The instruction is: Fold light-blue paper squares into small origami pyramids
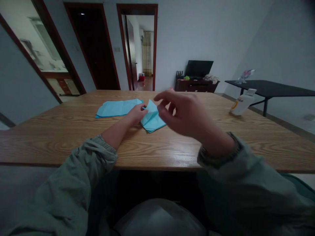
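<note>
Well inside table's near edge [157, 167], blue sheet [151, 122]

Loose, creased grey-green sleeves [71, 178]; snug, gathered, elastic-looking cuffs [105, 147]

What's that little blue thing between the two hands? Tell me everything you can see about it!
The blue piece is light blue, thin and creased, like soft paper or cloth; I can't tell which. It looks folded, with one part rising to a peak and a corner pointing towards the person. It sits on the wooden table. The left hand has its fingers at its left edge, seemingly touching it. The blurry right hand is raised in front, hiding its right side.
</note>
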